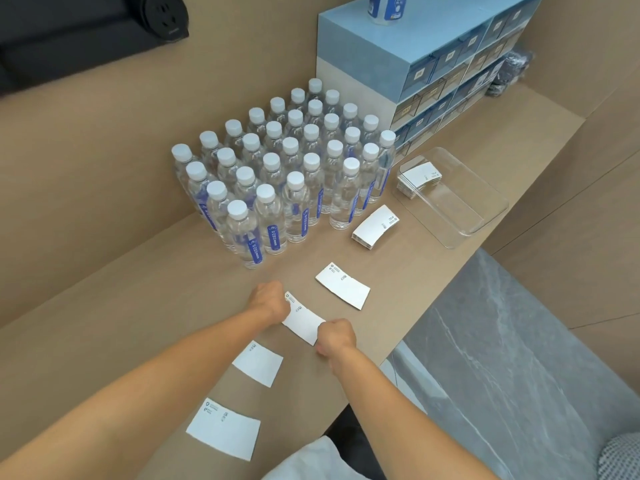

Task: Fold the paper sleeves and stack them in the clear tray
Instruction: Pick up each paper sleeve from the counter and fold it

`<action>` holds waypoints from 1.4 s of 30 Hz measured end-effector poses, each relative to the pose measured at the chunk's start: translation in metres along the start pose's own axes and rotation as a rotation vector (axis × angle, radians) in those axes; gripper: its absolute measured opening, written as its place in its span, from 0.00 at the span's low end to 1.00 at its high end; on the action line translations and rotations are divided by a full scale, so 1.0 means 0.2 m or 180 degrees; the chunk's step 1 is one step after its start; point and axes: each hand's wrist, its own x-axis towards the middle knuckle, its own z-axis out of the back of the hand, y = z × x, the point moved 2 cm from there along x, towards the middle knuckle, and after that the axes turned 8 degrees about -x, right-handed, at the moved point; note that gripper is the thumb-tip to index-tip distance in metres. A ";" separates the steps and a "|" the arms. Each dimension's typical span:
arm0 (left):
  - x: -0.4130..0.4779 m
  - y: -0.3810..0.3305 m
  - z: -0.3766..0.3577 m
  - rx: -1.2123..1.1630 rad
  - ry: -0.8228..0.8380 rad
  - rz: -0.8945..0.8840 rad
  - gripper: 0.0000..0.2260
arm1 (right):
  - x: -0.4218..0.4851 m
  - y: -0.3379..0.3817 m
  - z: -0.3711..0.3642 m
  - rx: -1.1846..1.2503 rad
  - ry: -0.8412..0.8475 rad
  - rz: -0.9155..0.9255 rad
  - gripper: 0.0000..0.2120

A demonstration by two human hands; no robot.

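Note:
A white paper sleeve (303,318) lies on the tan counter between my hands. My left hand (270,299) grips its far left end and my right hand (336,336) grips its near right end. Three more flat sleeves lie on the counter: one beyond (343,285), one nearer (258,363), and one close to me (223,429). A stack of sleeves (375,227) sits by the bottles. The clear tray (464,216) at the right holds a small stack of sleeves (417,178) in its far corner.
Several rows of capped water bottles (287,174) stand behind the work area. A blue drawer cabinet (426,64) rises at the back right with a bottle on top. The counter edge (384,362) drops to a grey marbled floor (502,358) on the right.

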 end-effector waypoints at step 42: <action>0.30 -0.46 -0.09 -0.1052 -0.0374 -0.0061 0.13 | 0.32 0.13 0.45 0.0741 -0.0667 -0.0105 0.15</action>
